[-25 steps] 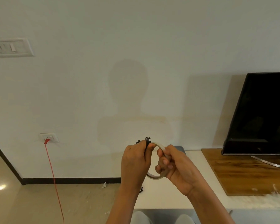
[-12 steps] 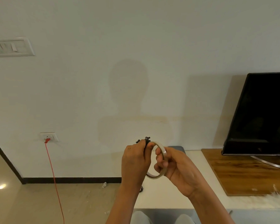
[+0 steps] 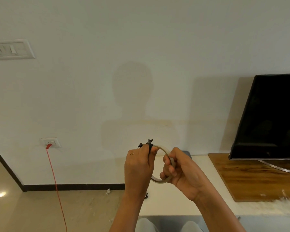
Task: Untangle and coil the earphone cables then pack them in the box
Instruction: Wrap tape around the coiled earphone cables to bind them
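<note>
Your left hand (image 3: 138, 166) is pinching the black earphone cable (image 3: 149, 143) bundle at its fingertips. Your right hand (image 3: 182, 171) is curled round a tape roll (image 3: 161, 147) right beside it, above the white worktop (image 3: 182, 206).

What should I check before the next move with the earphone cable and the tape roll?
1. Grip of left hand on earphone cable: ok.
2. Hold of right hand on tape roll: ok.
3. Tape end peeled free: cannot tell.
4. Cable fully coiled: cannot tell, mostly hidden in the hand.
5. The box in sight for packing: not ok, none in view.
</note>
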`<state>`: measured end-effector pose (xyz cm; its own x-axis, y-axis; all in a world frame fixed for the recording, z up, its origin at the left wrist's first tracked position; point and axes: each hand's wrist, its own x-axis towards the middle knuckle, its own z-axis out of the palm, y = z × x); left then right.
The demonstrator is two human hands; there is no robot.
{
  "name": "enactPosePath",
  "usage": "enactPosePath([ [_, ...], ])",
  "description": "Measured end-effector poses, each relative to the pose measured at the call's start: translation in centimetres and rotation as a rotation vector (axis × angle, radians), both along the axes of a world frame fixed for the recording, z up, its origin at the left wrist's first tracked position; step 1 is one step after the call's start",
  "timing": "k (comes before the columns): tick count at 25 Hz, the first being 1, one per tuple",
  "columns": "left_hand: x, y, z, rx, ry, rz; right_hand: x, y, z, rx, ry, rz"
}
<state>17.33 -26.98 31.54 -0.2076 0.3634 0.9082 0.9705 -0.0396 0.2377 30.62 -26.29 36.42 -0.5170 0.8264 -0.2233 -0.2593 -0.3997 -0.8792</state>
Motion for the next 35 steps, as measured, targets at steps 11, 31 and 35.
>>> enactPosePath([
  [11,0.4,-0.3,0.5,-0.069,-0.200,-0.050,0.1,-0.2,0.3,0.063,0.054,0.050],
  [31,1.8,-0.5,0.4,-0.130,-0.536,-0.075,-0.3,-1.1,-0.8,0.188,0.079,-0.011],
  [35,1.6,-0.7,0.8,-0.275,-0.705,-0.180,-0.3,-1.5,-0.9,0.251,0.029,-0.024],
])
